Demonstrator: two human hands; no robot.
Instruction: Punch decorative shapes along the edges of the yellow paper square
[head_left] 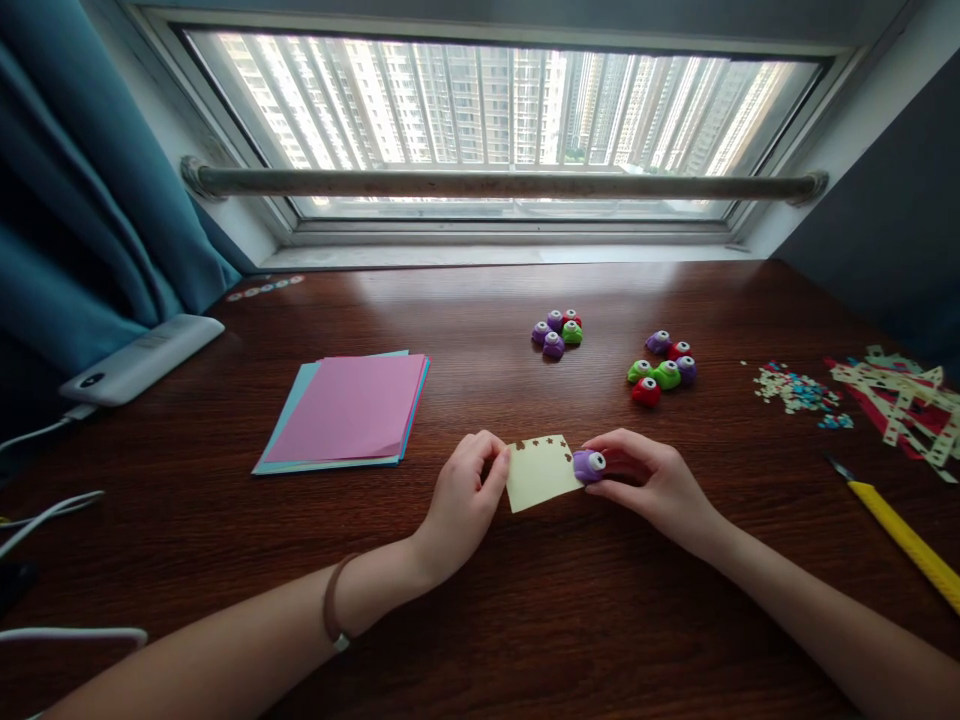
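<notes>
My left hand [471, 490] pinches the left edge of a small pale yellow sheet of paper [538, 482]. Several small shapes are punched out along the sheet's top edge and near its upper right corner. At the sheet's right edge sits a purple craft punch [586, 466] with a white round button. The thumb and fingers of my right hand [654, 482] grip this punch from the right. Whether the paper lies inside the punch's slot I cannot tell.
Several coloured punches stand in two groups, one behind the paper [555, 335], one further right [661, 370]. Coloured paper [345, 410] is stacked left. At right lie confetti [799, 388], cut strips [904, 400] and a yellow craft knife [904, 535], blade bare. A white device [142, 360] stands far left.
</notes>
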